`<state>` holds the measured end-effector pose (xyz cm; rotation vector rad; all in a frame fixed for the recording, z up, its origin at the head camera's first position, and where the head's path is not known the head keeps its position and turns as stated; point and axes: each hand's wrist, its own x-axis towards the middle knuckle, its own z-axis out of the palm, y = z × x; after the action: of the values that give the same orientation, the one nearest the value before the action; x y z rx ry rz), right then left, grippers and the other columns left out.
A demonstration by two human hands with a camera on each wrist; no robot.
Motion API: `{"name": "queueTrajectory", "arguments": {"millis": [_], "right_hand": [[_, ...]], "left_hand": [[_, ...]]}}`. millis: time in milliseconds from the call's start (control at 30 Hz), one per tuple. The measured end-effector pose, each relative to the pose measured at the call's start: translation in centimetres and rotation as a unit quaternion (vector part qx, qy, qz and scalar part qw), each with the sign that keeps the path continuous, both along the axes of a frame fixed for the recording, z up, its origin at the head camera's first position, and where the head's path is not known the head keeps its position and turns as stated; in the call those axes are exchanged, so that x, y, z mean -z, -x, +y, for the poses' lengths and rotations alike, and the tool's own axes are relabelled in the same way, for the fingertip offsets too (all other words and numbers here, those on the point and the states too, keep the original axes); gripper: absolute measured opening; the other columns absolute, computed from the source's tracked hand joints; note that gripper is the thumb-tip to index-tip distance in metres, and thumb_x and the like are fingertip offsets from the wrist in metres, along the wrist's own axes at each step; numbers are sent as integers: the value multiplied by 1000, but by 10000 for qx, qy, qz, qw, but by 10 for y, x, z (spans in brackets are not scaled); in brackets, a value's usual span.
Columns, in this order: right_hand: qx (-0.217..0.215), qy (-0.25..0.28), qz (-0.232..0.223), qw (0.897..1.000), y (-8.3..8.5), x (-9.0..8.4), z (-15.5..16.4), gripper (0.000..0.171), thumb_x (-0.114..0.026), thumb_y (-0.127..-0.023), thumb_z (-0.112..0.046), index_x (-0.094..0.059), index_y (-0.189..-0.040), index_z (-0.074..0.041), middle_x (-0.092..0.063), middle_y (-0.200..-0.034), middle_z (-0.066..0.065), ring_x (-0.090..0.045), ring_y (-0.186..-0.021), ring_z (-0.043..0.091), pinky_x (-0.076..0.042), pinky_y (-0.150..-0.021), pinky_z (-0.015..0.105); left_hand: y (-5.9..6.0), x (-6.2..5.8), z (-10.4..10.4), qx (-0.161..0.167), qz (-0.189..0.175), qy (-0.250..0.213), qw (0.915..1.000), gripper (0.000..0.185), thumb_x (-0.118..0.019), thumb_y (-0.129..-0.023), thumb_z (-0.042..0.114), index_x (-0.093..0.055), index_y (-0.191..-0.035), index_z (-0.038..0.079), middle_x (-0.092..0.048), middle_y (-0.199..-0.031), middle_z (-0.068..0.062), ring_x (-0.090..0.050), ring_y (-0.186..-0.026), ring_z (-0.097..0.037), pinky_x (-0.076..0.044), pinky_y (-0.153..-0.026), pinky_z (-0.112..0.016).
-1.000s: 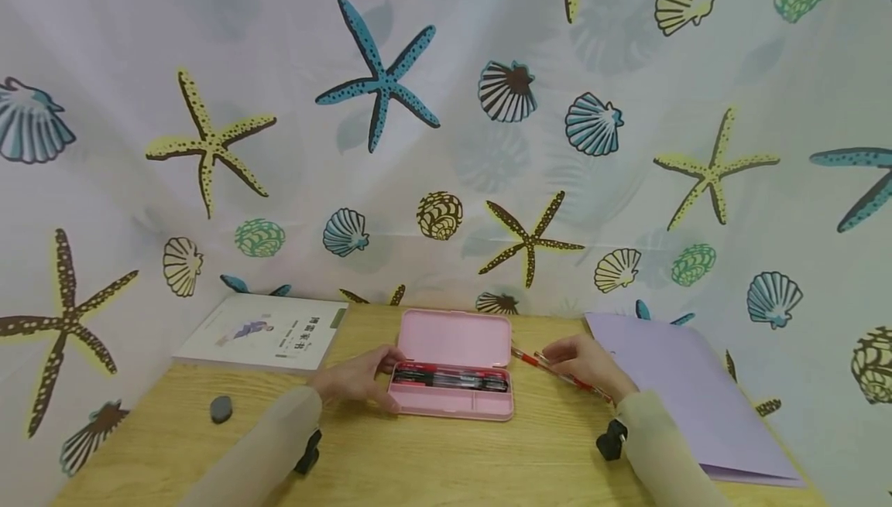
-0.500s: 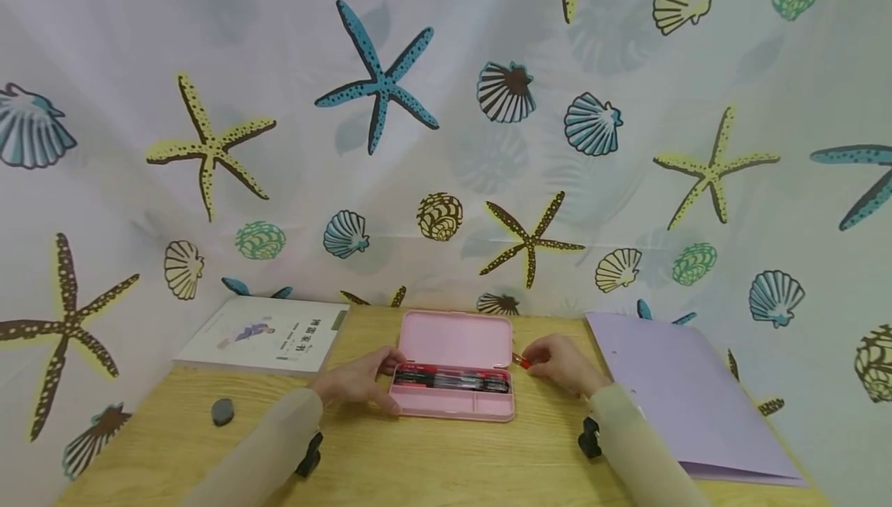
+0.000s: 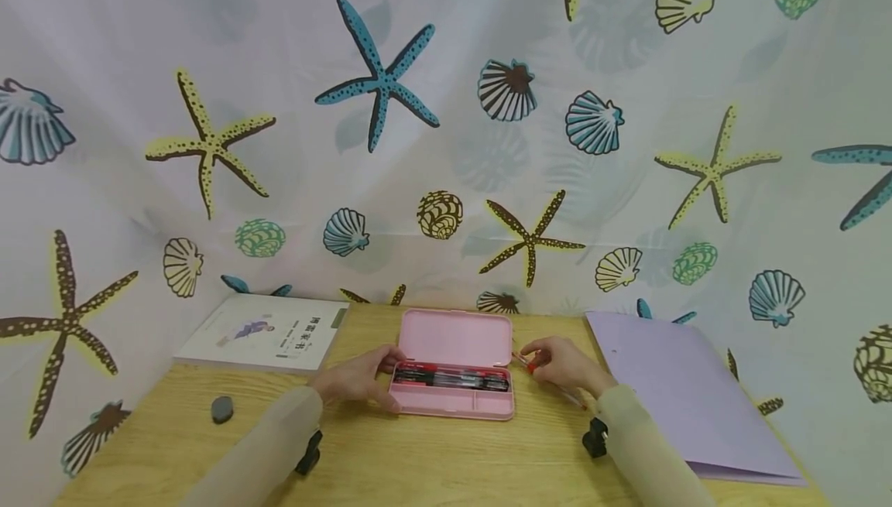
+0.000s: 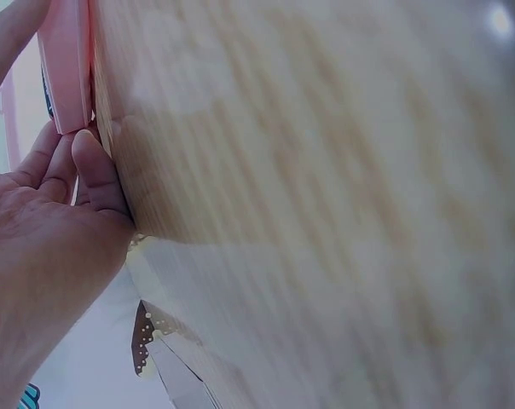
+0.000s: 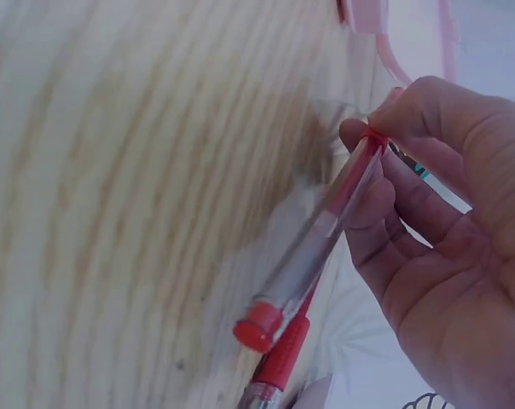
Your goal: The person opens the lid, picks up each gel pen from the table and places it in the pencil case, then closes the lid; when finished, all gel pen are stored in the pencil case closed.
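A pink pencil case lies with its lid up on the table, several red and black pens in its long compartment. My left hand grips the case's left end, thumb near the front corner. In the left wrist view the fingertips touch the end of the case. Right of the case, my right hand pinches a clear-barrelled red pen between thumb and fingers. Behind it in the right wrist view shows a second red pen with a ribbed grip.
A white book lies at the back left, with a small dark grey object in front of it. A purple folder covers the table's right side. A patterned curtain hangs behind.
My right hand has moved left towards the case and now pinches a pen, whose end shows below the palm. The left hand has stayed on the case.
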<state>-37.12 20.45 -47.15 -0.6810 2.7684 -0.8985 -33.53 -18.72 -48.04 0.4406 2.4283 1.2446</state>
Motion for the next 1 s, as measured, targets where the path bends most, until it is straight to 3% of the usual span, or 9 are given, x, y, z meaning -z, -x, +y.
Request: {"name": "queueTrajectory", "arguments": {"millis": [400,733,833,1000], "right_hand": [[-59,537,-47,9985,-8,-12,2,42,-65,-86,-2,-65,-127,-13,-71,-100,11,-61,-85,16,-50,-70,29],[-634,478,399,9960,-12,-13,-24,33,-70,-88,-8,-69,-121,-12,-73,-103,7,-64,-91,16,-52,-77,29],[-779,459,397,9951,-12,-13,-34,33,-69,-89,-9,-68,-122,-13,-72,-103,5,-64,-92,15,-53,-81,31],[-983,442,240,9939,-15,-15,-50,42,-66,-92,-7,-61,-132,-18,-70,-103,6,-62,-90,15,-53,-77,30]], "left_hand": [[0,1,1,-93,38,159,9998,82,-92,-65,23,-46,-132,12,-50,-136,-7,-44,-129,-27,-30,-116,-51],[0,4,-1,-73,36,127,9999,81,-92,-66,24,-46,-132,11,-49,-137,-8,-45,-129,-27,-31,-116,-50],[-1,3,-1,-60,24,129,9999,82,-91,-66,24,-45,-133,11,-48,-137,-9,-44,-129,-28,-30,-116,-50],[-2,2,0,-62,34,148,9999,82,-91,-66,24,-46,-132,11,-48,-138,-10,-44,-129,-29,-30,-116,-51]]}}
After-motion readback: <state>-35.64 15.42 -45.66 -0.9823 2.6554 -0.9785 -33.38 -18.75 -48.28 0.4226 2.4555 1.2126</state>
